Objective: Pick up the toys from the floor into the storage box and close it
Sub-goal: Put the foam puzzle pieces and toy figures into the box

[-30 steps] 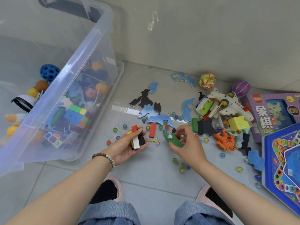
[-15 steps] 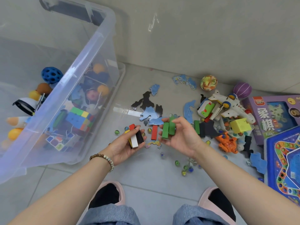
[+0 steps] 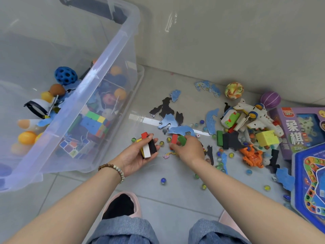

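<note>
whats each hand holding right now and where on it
Left hand grips a bundle of blocks round their lower halves. Right hand holds a green block by its lower end.

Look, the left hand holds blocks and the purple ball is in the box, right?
No. The left hand does hold blocks, but the purple ball lies on the floor by the wall, outside the box; the head view shows it.

Right hand (image 3: 189, 150): half a second ago raised palm-up, now turned palm-down and lowered to the floor (image 3: 158, 199). One green rectangular wooden block (image 3: 182, 140) shows in its fingers (image 3: 190, 140); the second is probably hidden. Fingertips now at the red rectangular wooden block (image 3: 174, 139).
</note>
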A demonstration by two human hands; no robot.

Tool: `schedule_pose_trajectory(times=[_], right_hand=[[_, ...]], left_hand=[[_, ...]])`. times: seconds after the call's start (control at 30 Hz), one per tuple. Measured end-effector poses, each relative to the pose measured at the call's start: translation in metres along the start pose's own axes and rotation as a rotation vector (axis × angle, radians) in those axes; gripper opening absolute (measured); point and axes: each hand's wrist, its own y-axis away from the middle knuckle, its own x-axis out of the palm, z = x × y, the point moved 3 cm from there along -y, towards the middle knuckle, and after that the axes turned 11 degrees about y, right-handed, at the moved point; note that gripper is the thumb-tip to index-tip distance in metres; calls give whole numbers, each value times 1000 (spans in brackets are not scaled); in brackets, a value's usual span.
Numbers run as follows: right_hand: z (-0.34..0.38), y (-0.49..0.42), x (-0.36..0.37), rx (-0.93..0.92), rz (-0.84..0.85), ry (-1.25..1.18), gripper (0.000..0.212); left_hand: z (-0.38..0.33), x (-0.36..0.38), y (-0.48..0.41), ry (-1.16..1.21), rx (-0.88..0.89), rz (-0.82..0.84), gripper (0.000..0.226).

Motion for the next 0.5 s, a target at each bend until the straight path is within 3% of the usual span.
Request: schedule_pose_trajectory(times=[0.17,0.27,0.33,0.5], right_hand=[[3,-5,4,36,-17,80,22],[4,-2,-11,49,134,-194,26],[13,13,-38,-43,255,-357,23],[77,73,-125,-334,467,-425,17]], left_hand=[[-4,2,3,-86,43,-4,17],[-9,10,10,-205,86,-5,21],[-14,25,24,-339,130,2,27],[-53,77,94,-638,345,111,22]])
